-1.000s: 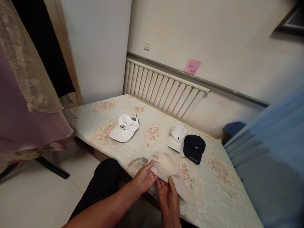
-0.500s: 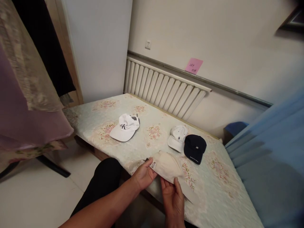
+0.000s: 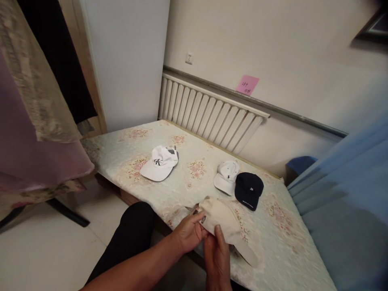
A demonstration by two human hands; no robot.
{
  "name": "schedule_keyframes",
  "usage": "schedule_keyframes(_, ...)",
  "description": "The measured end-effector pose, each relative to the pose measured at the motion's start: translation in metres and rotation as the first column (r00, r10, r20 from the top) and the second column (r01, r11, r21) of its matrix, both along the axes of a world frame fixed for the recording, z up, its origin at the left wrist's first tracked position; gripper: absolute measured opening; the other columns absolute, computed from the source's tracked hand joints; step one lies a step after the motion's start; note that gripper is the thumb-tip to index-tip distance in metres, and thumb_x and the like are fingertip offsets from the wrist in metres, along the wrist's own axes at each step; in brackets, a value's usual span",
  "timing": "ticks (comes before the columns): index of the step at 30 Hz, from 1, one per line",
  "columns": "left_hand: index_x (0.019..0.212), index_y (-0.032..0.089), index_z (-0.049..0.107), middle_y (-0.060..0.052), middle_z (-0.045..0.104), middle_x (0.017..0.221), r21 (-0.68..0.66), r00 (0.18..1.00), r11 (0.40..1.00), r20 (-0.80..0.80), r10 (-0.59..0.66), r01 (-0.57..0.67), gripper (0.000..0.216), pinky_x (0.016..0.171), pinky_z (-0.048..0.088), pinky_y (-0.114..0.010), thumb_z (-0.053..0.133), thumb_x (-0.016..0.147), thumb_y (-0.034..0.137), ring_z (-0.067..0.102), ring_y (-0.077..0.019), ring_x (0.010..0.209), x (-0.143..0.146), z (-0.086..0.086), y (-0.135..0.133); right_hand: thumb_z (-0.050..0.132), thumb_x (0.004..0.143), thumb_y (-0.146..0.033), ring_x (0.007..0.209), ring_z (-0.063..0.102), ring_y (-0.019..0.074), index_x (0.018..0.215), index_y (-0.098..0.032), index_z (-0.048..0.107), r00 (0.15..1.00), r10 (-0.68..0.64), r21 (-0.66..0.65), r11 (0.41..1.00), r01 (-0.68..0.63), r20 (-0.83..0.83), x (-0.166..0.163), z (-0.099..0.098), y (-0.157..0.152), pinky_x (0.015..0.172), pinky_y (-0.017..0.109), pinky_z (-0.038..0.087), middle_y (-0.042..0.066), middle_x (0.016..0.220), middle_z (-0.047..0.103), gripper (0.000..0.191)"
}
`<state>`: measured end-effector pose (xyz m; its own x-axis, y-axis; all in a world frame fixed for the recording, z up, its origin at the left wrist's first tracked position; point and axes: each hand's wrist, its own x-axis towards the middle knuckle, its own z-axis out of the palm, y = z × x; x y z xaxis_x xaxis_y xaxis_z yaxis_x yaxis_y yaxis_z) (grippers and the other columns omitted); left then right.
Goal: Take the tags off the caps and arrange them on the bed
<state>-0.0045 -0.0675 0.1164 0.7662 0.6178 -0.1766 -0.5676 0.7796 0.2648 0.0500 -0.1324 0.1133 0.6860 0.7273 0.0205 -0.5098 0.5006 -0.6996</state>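
A cream baseball cap (image 3: pixel 222 218) is held between my two hands over the near edge of the bed, its brim pointing to the lower right. My left hand (image 3: pixel 190 232) pinches the cap near its back strap, beside a small metal buckle. My right hand (image 3: pixel 216 250) grips the lower rim, thumb on the outside and fingers hidden beneath. Beyond it, a white cap with a small dark emblem (image 3: pixel 227 176) lies against a black cap (image 3: pixel 249 190). Farther left sits a white cap with black "CK" lettering (image 3: pixel 160 162).
The bed (image 3: pixel 194 188) has a pale floral cover. Behind it stand a white radiator (image 3: pixel 209 111) and a wall with a pink note (image 3: pixel 247 85). A blue curtain (image 3: pixel 348 194) hangs on the right. Clothes (image 3: pixel 39 101) hang at the left, and my knee (image 3: pixel 136 222) is near the bed edge.
The cream cap has shifted slightly right and down and tilted. My right hand has moved left along its rim, closer to my left hand. The other caps have not moved.
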Motion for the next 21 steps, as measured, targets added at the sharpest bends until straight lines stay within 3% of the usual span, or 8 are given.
schedule_keyframes(5, 0.106, 0.018, 0.063, -0.009, 0.068, 0.107, 0.092, 0.999, 0.996, -0.033, 0.003, 0.000, 0.029, 0.090, 0.049, -0.033, 0.066, 0.078, 0.010, 0.065, -0.0231, 0.102, -0.002, 0.002, -0.006, 0.063, 0.085, -0.030, 0.120, 0.053, 0.0191, 0.142, -0.023, 0.036, 0.997, -0.037, -0.095, 0.995, 0.043, 0.061, -0.003, -0.004, 0.003, 0.108, 0.040, 0.035, 0.006, 0.134, 0.054, 0.064)
schedule_keyframes(13, 0.111, 0.016, 0.064, -0.011, 0.066, 0.109, 0.350, 0.981, 0.936, -0.190, 0.029, 0.041, 0.036, 0.074, 0.046, -0.025, 0.071, 0.075, 0.020, 0.063, -0.0204, 0.095, -0.020, -0.005, -0.012, 0.063, 0.084, -0.038, 0.109, 0.060, 0.0188, 0.129, -0.016, 0.054, 0.982, -0.153, -0.236, 0.956, 0.177, 0.114, 0.027, -0.009, 0.005, 0.098, 0.033, 0.045, 0.007, 0.117, 0.066, 0.050)
schedule_keyframes(17, 0.100, 0.015, 0.065, -0.007, 0.068, 0.085, 0.394, 0.923, 0.901, -0.384, -0.017, 0.181, 0.026, 0.063, 0.044, -0.023, 0.069, 0.075, 0.020, 0.063, -0.0146, 0.070, -0.026, -0.035, -0.020, 0.062, 0.084, -0.046, 0.095, 0.066, 0.0203, 0.126, -0.013, 0.056, 0.990, -0.136, -0.260, 0.958, 0.124, -0.030, 0.033, -0.004, 0.009, 0.089, 0.036, 0.051, 0.008, 0.105, 0.070, 0.054)
schedule_keyframes(21, 0.086, 0.015, 0.064, -0.005, 0.067, 0.068, 0.399, 0.835, 0.844, -0.541, -0.098, 0.357, 0.014, 0.052, 0.039, -0.022, 0.067, 0.074, 0.019, 0.060, -0.0136, 0.054, -0.031, -0.077, -0.027, 0.064, 0.083, -0.044, 0.097, 0.066, 0.0189, 0.128, -0.014, 0.053, 0.975, -0.201, -0.258, 0.951, 0.171, -0.097, 0.032, 0.008, 0.011, 0.090, 0.035, 0.050, 0.008, 0.105, 0.070, 0.055)
